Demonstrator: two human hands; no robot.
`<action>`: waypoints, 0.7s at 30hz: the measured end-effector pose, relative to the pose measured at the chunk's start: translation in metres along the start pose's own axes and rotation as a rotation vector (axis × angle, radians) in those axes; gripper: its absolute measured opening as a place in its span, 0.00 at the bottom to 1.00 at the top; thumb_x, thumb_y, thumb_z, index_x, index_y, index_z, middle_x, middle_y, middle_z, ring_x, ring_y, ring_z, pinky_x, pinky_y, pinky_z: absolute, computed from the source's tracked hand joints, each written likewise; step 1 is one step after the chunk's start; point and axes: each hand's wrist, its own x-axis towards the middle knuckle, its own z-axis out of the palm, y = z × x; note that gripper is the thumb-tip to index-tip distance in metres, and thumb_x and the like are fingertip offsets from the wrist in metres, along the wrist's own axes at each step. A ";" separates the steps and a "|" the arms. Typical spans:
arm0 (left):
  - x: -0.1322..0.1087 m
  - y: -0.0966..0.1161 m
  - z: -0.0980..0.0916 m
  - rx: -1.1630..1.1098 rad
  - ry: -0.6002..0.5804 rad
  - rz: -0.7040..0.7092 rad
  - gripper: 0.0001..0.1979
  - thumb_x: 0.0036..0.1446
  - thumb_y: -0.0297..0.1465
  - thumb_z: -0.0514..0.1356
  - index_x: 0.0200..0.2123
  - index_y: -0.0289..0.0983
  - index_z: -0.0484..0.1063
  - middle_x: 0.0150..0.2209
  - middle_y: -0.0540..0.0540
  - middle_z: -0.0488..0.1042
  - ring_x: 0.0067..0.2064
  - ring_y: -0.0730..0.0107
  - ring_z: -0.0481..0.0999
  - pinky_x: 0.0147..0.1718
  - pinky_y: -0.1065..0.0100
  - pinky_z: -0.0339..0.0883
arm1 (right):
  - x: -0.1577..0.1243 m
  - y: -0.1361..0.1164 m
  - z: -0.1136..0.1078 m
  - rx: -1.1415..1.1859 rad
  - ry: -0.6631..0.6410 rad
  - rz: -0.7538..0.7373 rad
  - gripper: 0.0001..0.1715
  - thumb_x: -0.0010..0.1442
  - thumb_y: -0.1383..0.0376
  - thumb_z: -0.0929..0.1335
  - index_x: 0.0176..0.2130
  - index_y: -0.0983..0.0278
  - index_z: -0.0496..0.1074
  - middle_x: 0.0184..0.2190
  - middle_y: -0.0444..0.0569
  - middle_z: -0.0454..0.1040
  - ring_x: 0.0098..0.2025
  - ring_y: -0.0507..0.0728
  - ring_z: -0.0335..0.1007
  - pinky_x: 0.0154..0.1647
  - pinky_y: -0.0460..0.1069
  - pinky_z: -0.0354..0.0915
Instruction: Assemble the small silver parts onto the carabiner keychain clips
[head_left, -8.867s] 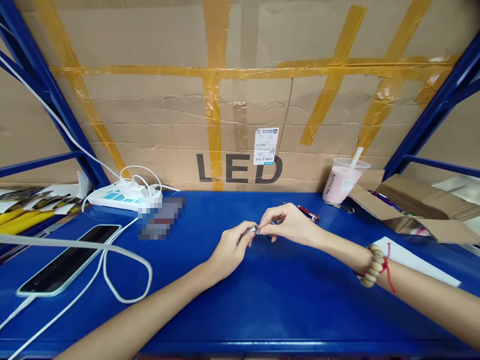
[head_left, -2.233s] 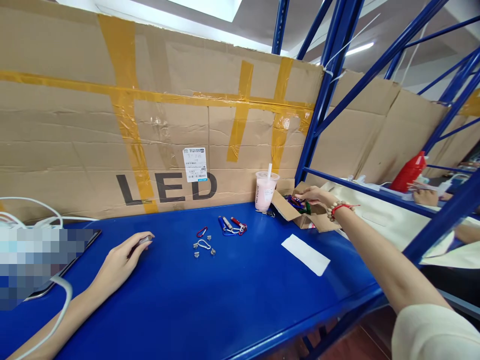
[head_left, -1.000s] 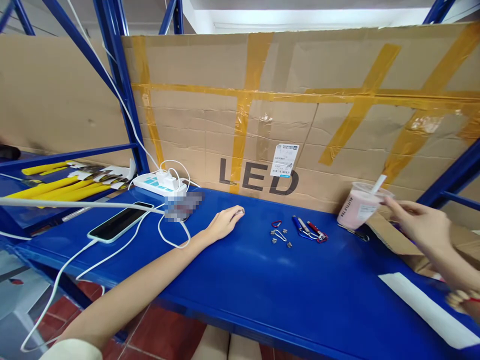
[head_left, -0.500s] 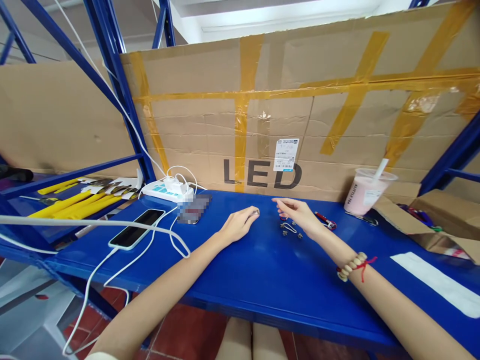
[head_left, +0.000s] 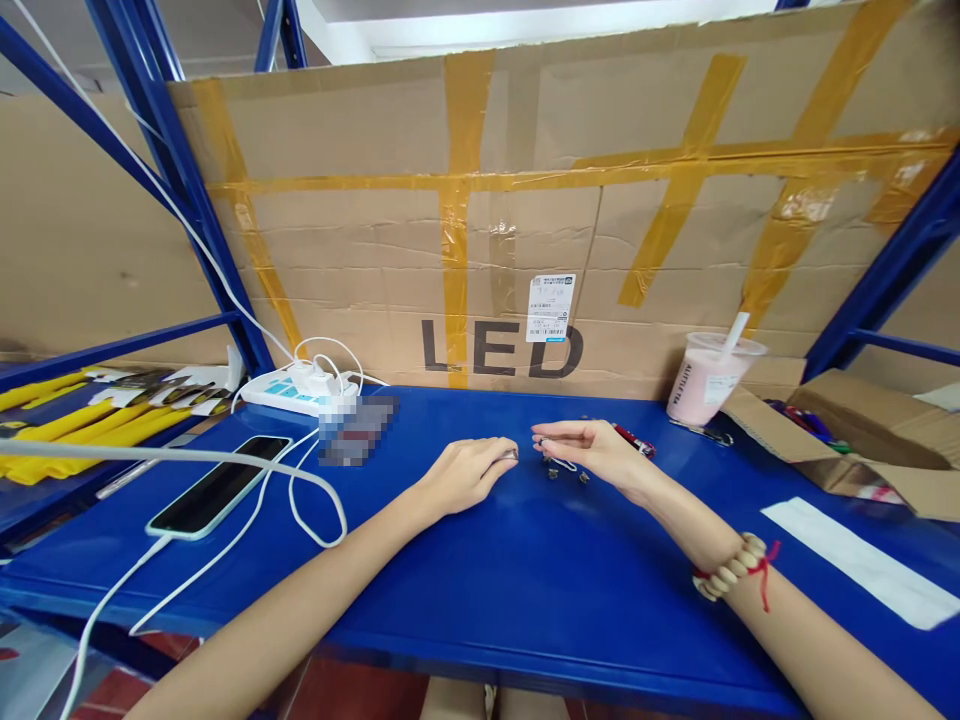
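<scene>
My left hand (head_left: 469, 475) rests over the blue table, thumb and fingers closed on a small shiny metal piece (head_left: 510, 455) that is mostly hidden. Facing it across a narrow gap is my right hand (head_left: 589, 450), its thumb and fingertips closed around a tiny dark object whose kind I cannot make out. Below the right hand lie several small metal parts (head_left: 583, 478) and a thin white loop (head_left: 562, 463), partly covered by the fingers. A red tool-like object (head_left: 634, 440) lies just behind the right wrist.
On the left are a charging phone (head_left: 217, 488), a power strip (head_left: 296, 392), looping white cables and yellow-handled items (head_left: 97, 435). A pink drink cup (head_left: 709, 380), an open cardboard box (head_left: 870, 430) and a white strip (head_left: 862, 560) stand or lie right. Large cardboard (head_left: 375, 250) backs the table.
My right hand has moved down and closer to my left, its fingertips now closed on a tiny object. The left hand keeps its hold. The camera view has shifted slightly.
</scene>
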 end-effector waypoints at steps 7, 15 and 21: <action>0.001 -0.006 -0.002 0.040 -0.022 -0.058 0.11 0.64 0.34 0.44 0.41 0.39 0.63 0.40 0.48 0.74 0.40 0.68 0.74 0.39 0.71 0.64 | 0.011 0.016 -0.007 0.097 0.153 -0.065 0.17 0.41 0.66 0.75 0.36 0.65 0.77 0.34 0.51 0.78 0.42 0.59 0.73 0.52 0.55 0.66; -0.001 0.001 0.001 -0.069 0.014 -0.179 0.11 0.64 0.35 0.44 0.41 0.41 0.64 0.39 0.49 0.72 0.39 0.67 0.73 0.38 0.70 0.64 | 0.012 0.017 -0.004 0.241 0.241 -0.070 0.14 0.41 0.65 0.75 0.33 0.65 0.76 0.35 0.51 0.78 0.45 0.59 0.72 0.53 0.53 0.65; 0.001 0.009 0.008 -0.216 0.046 -0.205 0.11 0.63 0.34 0.44 0.41 0.40 0.64 0.41 0.48 0.71 0.39 0.70 0.71 0.39 0.70 0.63 | 0.006 0.011 0.006 0.274 0.216 -0.061 0.14 0.40 0.63 0.75 0.30 0.65 0.76 0.33 0.51 0.78 0.42 0.59 0.74 0.51 0.53 0.67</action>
